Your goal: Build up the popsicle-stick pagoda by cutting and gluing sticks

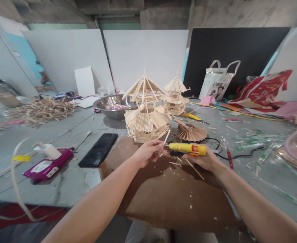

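My left hand (149, 153) pinches a thin wooden stick (167, 136), which it holds tilted upward. Gripped in my right hand (204, 158) is a yellow glue gun (183, 148), its nozzle pointing left at the stick, close to or touching it. Just beyond my hands stands a pagoda model (148, 119) built of wooden sticks, with an open-framed upper roof. Behind it to the right is a smaller stick pagoda (176, 94). Loose sticks (194, 169) and small scraps lie on the brown board (163, 199) beneath my hands.
A black phone (98, 150) and a purple power strip (49, 165) lie to the left. Behind are a metal bowl (105, 107) and a stick pile (47, 111). A folded brown paper fan (191, 132), a black cord (237, 157) and a white bag (215, 82) are on the right.
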Demonstrator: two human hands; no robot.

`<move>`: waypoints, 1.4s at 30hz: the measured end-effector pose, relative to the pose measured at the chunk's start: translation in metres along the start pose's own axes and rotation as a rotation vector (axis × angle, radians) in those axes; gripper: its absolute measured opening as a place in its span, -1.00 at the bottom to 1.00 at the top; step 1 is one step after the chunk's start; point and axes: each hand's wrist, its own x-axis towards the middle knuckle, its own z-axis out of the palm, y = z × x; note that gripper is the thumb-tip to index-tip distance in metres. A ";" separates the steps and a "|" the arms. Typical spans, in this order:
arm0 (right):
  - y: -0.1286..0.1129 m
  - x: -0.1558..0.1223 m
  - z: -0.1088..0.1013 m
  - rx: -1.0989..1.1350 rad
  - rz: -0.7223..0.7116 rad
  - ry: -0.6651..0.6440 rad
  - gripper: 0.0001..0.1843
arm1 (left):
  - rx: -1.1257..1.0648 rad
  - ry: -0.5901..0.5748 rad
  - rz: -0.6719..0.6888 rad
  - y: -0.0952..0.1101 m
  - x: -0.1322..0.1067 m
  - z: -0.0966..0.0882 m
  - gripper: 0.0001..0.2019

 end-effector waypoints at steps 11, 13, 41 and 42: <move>0.003 0.003 -0.006 0.238 0.157 0.165 -0.71 | 0.075 0.081 0.076 0.007 -0.011 0.001 -0.73; 0.003 0.003 -0.005 0.255 0.189 0.203 -0.69 | 0.081 0.164 0.137 0.015 -0.019 0.000 -0.73; -0.206 0.164 0.003 -0.554 0.015 -0.138 -0.52 | 0.333 0.618 0.476 0.139 -0.010 -0.088 -0.89; -0.206 0.166 0.003 -0.554 0.018 -0.144 -0.52 | 0.356 0.625 0.487 0.141 -0.009 -0.088 -0.89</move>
